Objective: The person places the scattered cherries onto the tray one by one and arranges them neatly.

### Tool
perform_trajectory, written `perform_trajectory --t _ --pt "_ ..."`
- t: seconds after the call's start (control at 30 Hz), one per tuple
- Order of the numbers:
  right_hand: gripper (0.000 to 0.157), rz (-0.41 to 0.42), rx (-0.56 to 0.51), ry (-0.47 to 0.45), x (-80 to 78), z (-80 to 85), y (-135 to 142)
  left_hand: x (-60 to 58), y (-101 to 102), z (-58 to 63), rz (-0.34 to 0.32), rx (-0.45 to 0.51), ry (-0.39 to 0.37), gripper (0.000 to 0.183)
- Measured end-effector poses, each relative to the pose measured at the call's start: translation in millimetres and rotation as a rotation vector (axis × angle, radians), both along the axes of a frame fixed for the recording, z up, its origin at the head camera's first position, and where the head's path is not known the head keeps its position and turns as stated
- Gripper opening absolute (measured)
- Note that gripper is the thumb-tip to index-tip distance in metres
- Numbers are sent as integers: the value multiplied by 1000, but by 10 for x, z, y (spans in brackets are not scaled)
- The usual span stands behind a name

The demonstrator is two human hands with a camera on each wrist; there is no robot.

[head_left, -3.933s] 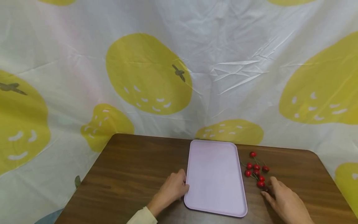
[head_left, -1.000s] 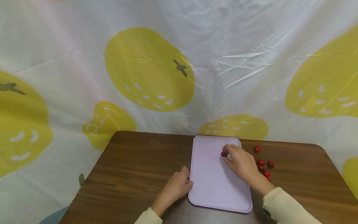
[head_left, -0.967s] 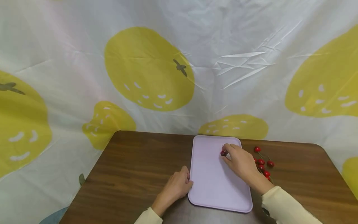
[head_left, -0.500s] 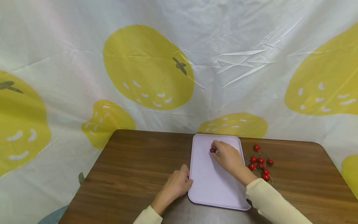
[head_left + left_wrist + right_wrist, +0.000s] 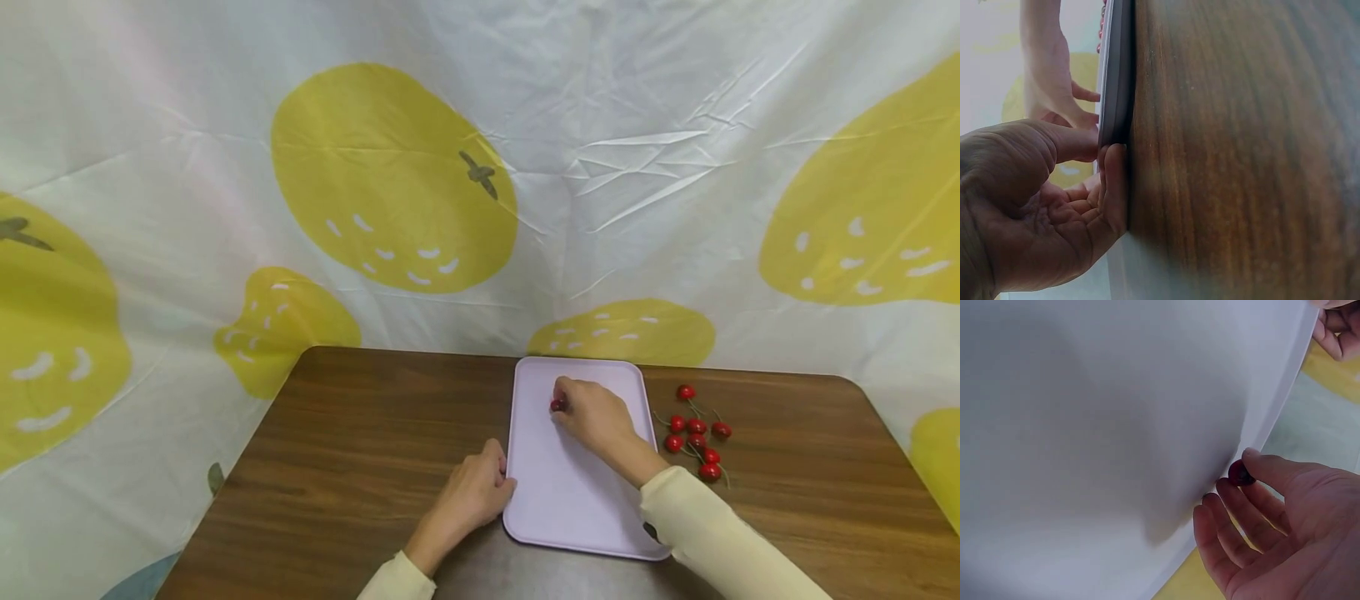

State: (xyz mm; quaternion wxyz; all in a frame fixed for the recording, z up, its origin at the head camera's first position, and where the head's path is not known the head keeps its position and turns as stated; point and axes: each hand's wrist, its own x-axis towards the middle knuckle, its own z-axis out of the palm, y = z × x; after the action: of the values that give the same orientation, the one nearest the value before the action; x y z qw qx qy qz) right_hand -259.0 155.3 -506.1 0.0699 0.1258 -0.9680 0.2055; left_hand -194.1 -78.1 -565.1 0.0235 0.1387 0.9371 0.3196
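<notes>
A light purple rectangular tray [image 5: 573,508] lies on the brown wooden table. My left hand [image 5: 474,490] holds the tray's left edge; in the left wrist view the thumb lies on the rim and a fingertip [image 5: 1115,181] sits against its underside. Over the far part of the tray, my right hand [image 5: 596,417] pinches a dark red cherry [image 5: 1241,474] between thumb and fingers. Whether the cherry touches the tray I cannot tell. Several red cherries [image 5: 696,426] with green stems lie in a loose cluster right of the tray.
The wooden table [image 5: 390,433] has its far edge close to a hanging white curtain [image 5: 600,100] printed with yellow fruit. The tray's far end is near that table edge. My right forearm in its pale sleeve [image 5: 712,525] crosses the tray's right side.
From the cluster on the right, my right hand has taken a dark cherry and carried it over the tray, drifting left in the last second. My left hand stays at the tray's edge.
</notes>
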Motion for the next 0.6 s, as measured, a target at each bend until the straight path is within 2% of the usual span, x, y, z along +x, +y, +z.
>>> perform_trajectory --t 0.17,0.4,0.6 --pt "19 6 15 6 -14 19 -23 -22 3 -51 5 -30 8 25" --pt "20 13 40 10 -10 13 -38 32 -2 62 -15 37 41 25" --pt "20 11 43 27 -16 3 -50 26 -4 58 2 27 30 25"
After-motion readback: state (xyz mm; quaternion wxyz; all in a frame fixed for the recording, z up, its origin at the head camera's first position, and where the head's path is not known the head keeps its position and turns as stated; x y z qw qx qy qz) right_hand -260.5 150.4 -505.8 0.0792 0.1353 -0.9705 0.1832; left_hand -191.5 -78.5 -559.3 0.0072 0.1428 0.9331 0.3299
